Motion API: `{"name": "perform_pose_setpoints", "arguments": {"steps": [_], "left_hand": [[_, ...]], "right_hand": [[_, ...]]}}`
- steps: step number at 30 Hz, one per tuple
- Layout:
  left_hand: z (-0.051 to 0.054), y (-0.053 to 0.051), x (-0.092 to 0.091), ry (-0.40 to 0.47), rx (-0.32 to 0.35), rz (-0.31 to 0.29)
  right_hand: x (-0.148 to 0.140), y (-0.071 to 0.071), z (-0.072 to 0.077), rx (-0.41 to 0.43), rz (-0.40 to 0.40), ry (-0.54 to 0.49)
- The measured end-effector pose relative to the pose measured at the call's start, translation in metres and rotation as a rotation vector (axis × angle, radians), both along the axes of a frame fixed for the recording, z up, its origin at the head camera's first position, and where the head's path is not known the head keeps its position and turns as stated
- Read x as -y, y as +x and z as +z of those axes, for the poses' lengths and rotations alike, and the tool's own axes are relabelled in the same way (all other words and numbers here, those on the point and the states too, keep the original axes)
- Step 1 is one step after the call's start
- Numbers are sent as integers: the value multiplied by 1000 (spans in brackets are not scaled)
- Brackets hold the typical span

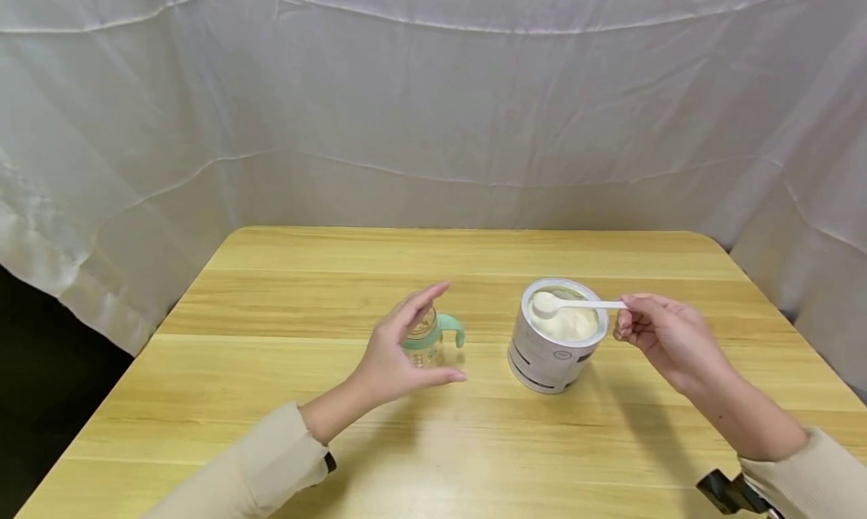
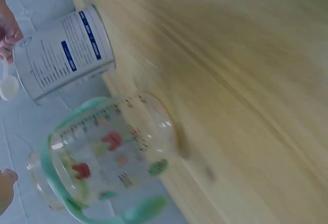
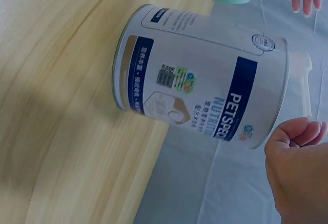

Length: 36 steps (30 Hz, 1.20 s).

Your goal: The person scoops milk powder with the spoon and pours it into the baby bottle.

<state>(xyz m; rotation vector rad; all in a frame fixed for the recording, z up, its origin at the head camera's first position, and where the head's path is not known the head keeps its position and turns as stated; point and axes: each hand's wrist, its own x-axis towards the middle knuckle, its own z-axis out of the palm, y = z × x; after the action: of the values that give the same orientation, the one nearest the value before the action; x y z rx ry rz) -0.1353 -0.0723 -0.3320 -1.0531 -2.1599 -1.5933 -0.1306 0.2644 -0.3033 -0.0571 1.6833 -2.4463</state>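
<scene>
In the head view my right hand [image 1: 670, 338] pinches the handle end of a white scoop [image 1: 545, 303]. Pale powder shows in the scoop's bowl, which hangs over the mouth of a white can [image 1: 545, 357]. Off-white powder [image 1: 572, 325] fills the can near its rim. To the can's left, an uncapped clear baby bottle [image 1: 423, 338] with a mint-green collar and handles stands upright. My left hand [image 1: 389, 353] is spread beside it, thumb and fingers wide apart, hiding part of the bottle. Coloured prints and a scale mark the bottle [image 2: 110, 152] in the left wrist view.
The wooden table [image 1: 291, 278] has a rounded far edge. A pale curtain [image 1: 474, 113] hangs behind it and along both sides. A black device [image 1: 725, 493] is strapped at my right wrist.
</scene>
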Motion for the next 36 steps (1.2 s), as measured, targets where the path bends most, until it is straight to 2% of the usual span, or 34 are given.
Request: {"name": "perform_pose_setpoints", "arguments": {"steps": [5, 11, 16, 24, 32, 36], "left_hand": [[-5, -4, 14, 21, -27, 31], [-11, -9, 29, -30, -20, 124], [-17, -15, 38, -52, -5, 158], [-26, -20, 44, -110, 53, 197], [-36, -23, 46, -154, 174, 219], [-41, -26, 47, -160, 211, 222]], "right_hand": [[6, 1, 1, -19, 22, -1], [17, 1, 4, -18, 47, 20], [27, 3, 5, -9, 46, 44], [42, 6, 5, 3, 59, 74], [57, 6, 8, 24, 69, 75], [66, 6, 11, 43, 57, 71]]}}
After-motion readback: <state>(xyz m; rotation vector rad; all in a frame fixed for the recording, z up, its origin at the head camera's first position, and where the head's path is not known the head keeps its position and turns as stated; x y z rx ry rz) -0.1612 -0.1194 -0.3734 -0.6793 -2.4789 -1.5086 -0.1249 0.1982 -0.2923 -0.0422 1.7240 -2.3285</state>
